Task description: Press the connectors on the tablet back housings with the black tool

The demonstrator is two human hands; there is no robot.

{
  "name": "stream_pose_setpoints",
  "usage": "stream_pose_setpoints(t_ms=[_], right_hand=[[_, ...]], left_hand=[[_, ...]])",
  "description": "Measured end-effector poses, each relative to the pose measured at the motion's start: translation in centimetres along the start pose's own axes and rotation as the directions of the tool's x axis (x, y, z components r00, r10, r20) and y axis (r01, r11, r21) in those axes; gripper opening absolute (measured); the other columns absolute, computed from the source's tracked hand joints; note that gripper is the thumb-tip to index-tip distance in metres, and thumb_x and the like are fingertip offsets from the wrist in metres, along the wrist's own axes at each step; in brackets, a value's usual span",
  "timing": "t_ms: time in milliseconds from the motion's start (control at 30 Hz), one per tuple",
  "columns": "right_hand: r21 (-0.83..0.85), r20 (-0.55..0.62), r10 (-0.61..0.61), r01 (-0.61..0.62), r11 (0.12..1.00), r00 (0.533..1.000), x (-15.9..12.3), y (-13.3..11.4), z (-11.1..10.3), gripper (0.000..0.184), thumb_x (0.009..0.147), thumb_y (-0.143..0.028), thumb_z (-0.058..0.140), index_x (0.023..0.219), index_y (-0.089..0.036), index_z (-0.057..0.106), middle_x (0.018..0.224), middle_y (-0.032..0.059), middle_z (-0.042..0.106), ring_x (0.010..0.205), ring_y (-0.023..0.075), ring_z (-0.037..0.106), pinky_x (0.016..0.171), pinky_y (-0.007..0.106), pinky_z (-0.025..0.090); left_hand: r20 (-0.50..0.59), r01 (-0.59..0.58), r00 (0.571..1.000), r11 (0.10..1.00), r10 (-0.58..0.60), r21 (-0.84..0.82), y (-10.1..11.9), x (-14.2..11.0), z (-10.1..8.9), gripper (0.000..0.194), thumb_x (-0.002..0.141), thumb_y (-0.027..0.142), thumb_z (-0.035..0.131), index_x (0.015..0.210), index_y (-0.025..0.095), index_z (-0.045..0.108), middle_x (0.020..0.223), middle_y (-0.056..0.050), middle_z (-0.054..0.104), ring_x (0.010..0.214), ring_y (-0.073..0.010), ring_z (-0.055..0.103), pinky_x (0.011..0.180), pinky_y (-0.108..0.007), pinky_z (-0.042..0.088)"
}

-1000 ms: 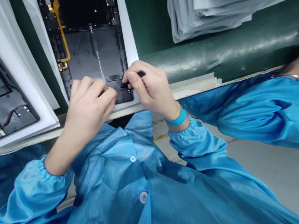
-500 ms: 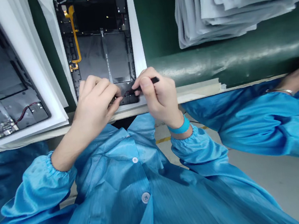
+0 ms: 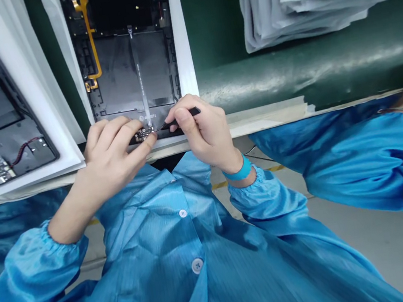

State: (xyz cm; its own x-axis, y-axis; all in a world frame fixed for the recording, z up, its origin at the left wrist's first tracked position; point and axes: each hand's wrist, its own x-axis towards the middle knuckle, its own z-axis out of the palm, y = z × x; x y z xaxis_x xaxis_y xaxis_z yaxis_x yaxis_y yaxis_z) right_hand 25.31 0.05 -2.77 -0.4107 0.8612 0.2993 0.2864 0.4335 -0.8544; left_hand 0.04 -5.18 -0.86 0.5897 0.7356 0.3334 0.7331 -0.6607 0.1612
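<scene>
Right hand [image 3: 203,135] pinches black tweezers [image 3: 190,113], tips angling left toward the small circuit board [image 3: 144,134] that the left hand [image 3: 111,154] grips at the tablet's [image 3: 132,70] lower edge!

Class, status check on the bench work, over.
Left hand fingertips on small circuit board. Right hand holding black tweezers, tip at board. Board at open tablet frame's lower edge.

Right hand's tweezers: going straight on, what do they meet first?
Likely the circuit board at the fingertips of the left hand, just past the tips of the tweezers in the right hand; depth is unclear.
</scene>
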Motion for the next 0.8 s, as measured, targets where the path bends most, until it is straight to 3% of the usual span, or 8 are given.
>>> stream_pose_setpoints(t_ms=[233, 400, 533, 667, 800], right_hand=[[-0.058, 0.006, -0.069, 0.069, 0.996, 0.998, 0.1, 0.4, 0.2, 0.043, 0.125, -0.05, 0.035, 0.102, -0.026, 0.064, 0.099, 0.0025, 0.074, 0.091, 0.0194, 0.074, 0.093, 0.042, 0.061], [-0.067, 0.01, -0.066, 0.067, 0.995, 0.998, 0.1, 0.5, 0.2, 0.042, 0.125, -0.049, 0.035, 0.104, -0.026, 0.064, 0.099, 0.0028, 0.075, 0.09, 0.0193, 0.073, 0.093, 0.042, 0.061], [-0.061, 0.006, -0.073, 0.073, 0.995, 0.997, 0.0, 0.4, 0.2, 0.041, 0.125, -0.048, 0.037, 0.105, -0.025, 0.064, 0.099, 0.0027, 0.075, 0.089, 0.0195, 0.073, 0.093, 0.043, 0.06], [-0.05, 0.015, -0.047, 0.047, 0.998, 0.999, 0.0, 0.3, 0.1, 0.043, 0.125, -0.05, 0.035, 0.106, -0.025, 0.064, 0.1, 0.0033, 0.074, 0.093, 0.0207, 0.074, 0.096, 0.045, 0.061], [-0.055, 0.024, -0.03, 0.032, 0.998, 0.999, 0.0, 0.3, 0.1, 0.044, 0.124, -0.053, 0.035, 0.107, -0.026, 0.065, 0.099, 0.0037, 0.074, 0.095, 0.0215, 0.074, 0.097, 0.046, 0.062]], left_hand=[[-0.011, -0.084, 0.996, 0.995, 0.085, 0.059, -0.8, 0.5, 0.4, 0.031, 0.11, 0.019, 0.069, 0.139, 0.03, 0.071, 0.135, -0.01, 0.082, 0.119, -0.0336, 0.081, 0.09, -0.05, 0.065], [-0.081, -0.144, 0.984, 0.977, 0.158, 0.155, -1.3, 1.0, 0.9, 0.023, 0.108, 0.018, 0.069, 0.129, 0.027, 0.072, 0.125, -0.008, 0.083, 0.107, -0.0295, 0.082, 0.084, -0.046, 0.064], [-0.1, -0.156, 0.981, 0.983, 0.166, 0.101, -1.8, 1.2, 1.2, 0.026, 0.108, 0.018, 0.068, 0.131, 0.029, 0.074, 0.128, -0.007, 0.081, 0.111, -0.0296, 0.08, 0.085, -0.046, 0.062], [-0.139, -0.171, 0.974, 0.984, 0.177, 0.057, -2.0, 1.7, 1.0, 0.018, 0.106, 0.022, 0.073, 0.124, 0.021, 0.076, 0.123, -0.012, 0.083, 0.104, -0.0318, 0.079, 0.075, -0.044, 0.06], [-0.126, -0.127, 0.984, 0.992, 0.128, 0.016, -2.0, 1.7, 0.9, 0.018, 0.107, 0.022, 0.073, 0.124, 0.022, 0.078, 0.127, -0.014, 0.084, 0.104, -0.0342, 0.077, 0.074, -0.046, 0.058]])
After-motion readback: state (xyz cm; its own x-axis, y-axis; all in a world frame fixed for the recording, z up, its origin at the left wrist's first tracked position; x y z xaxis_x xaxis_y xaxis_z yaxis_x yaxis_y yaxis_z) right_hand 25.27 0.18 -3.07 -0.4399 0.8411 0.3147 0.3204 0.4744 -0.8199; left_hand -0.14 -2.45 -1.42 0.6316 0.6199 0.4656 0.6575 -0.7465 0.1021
